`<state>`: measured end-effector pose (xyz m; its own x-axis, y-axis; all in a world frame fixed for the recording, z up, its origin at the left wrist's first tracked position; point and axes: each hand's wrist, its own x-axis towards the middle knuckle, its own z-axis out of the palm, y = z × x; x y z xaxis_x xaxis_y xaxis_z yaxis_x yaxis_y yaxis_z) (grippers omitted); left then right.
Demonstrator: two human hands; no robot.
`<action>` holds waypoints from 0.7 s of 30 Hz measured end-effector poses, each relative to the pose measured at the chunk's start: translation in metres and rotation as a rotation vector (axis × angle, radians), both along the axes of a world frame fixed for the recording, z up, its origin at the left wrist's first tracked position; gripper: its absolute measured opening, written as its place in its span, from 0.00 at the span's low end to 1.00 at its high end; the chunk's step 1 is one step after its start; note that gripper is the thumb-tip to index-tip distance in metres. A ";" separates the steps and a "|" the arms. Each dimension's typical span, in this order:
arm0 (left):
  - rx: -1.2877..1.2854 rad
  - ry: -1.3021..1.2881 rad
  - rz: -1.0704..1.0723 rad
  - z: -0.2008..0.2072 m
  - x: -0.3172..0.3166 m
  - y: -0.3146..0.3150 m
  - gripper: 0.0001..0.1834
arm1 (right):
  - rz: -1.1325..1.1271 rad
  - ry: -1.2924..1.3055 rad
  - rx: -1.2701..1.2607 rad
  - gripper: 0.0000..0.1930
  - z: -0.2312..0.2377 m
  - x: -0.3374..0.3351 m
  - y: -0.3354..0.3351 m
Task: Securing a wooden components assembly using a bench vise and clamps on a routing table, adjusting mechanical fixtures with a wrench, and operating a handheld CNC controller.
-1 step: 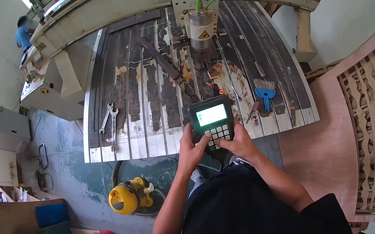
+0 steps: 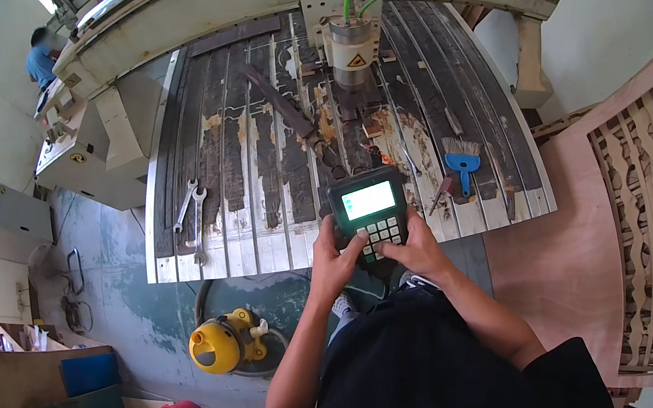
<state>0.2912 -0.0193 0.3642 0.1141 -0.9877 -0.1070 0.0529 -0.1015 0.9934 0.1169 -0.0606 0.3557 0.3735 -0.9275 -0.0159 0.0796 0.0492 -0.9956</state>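
A black handheld controller (image 2: 338,211) with a lit screen and a keypad of pale buttons is held in front of my body, near the front edge of the slotted machine bed (image 2: 265,254). My left hand (image 2: 333,260) grips its left side, with the thumb on the keys. My right hand (image 2: 415,248) grips the right side, its thumb also on the keypad. The fingers behind the controller are hidden. Beyond it, a cylindrical spindle (image 2: 352,51) with green hoses hangs from the gantry (image 2: 201,38) over the bed.
Two wrenches (image 2: 197,225) lie at the bed's left; a blue brush (image 2: 462,167) lies at its right. A yellow vacuum cleaner (image 2: 216,346) stands on the floor. A wavy-cut wooden panel (image 2: 553,251) is at the right. Another person (image 2: 41,64) works far left.
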 end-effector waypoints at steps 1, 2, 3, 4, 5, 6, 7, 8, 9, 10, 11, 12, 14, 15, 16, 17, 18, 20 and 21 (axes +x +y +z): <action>0.008 0.012 0.006 0.001 0.001 0.000 0.24 | 0.000 0.012 -0.016 0.30 -0.001 0.001 -0.001; 0.016 0.024 0.012 0.002 0.003 0.000 0.24 | 0.002 0.013 -0.016 0.30 0.000 0.003 -0.001; 0.016 0.024 0.014 0.003 0.005 0.001 0.24 | 0.011 0.021 -0.013 0.30 0.002 0.005 -0.001; 0.028 0.040 0.014 0.005 0.007 0.002 0.24 | 0.019 0.030 -0.010 0.30 0.003 0.008 -0.001; 0.038 0.055 0.014 0.006 0.009 0.003 0.24 | 0.020 0.031 -0.011 0.30 0.002 0.009 -0.001; 0.038 0.056 0.014 0.005 0.011 0.003 0.24 | 0.020 0.039 -0.024 0.29 0.000 0.011 0.000; 0.029 0.092 0.025 0.003 0.013 0.004 0.24 | 0.020 0.048 -0.038 0.28 -0.001 0.012 0.001; 0.021 0.130 0.035 0.004 0.014 0.004 0.23 | 0.021 0.050 -0.037 0.28 0.001 0.014 0.001; 0.022 0.131 0.035 0.006 0.016 0.005 0.23 | 0.030 0.064 -0.007 0.27 0.004 0.015 0.002; 0.051 0.114 0.040 0.009 0.018 0.006 0.23 | 0.038 0.079 0.024 0.26 0.005 0.017 0.002; 0.076 0.096 0.042 0.012 0.020 0.005 0.23 | 0.035 0.080 0.023 0.26 0.004 0.019 0.002; 0.077 0.097 0.038 0.009 0.022 0.006 0.23 | 0.039 0.039 0.014 0.25 0.001 0.021 0.004; 0.064 0.185 0.050 -0.001 0.026 0.009 0.22 | 0.035 0.001 0.005 0.25 -0.003 0.026 0.006; 0.066 0.187 0.042 -0.004 0.029 0.011 0.22 | 0.033 -0.009 0.028 0.25 -0.005 0.029 0.008; 0.084 0.191 0.057 -0.006 0.032 0.013 0.21 | 0.031 -0.020 0.051 0.26 -0.007 0.033 0.009; 0.103 0.194 0.072 -0.007 0.035 0.014 0.19 | 0.022 -0.019 0.055 0.26 -0.010 0.036 0.010; 0.118 0.189 0.082 -0.004 0.038 0.015 0.18 | 0.026 0.010 0.080 0.25 -0.013 0.039 0.012; 0.146 0.209 0.085 -0.012 0.045 0.019 0.18 | 0.037 0.076 0.079 0.24 -0.024 0.045 0.014; 0.168 0.228 0.096 -0.015 0.048 0.020 0.17 | 0.022 0.059 0.102 0.24 -0.029 0.049 0.017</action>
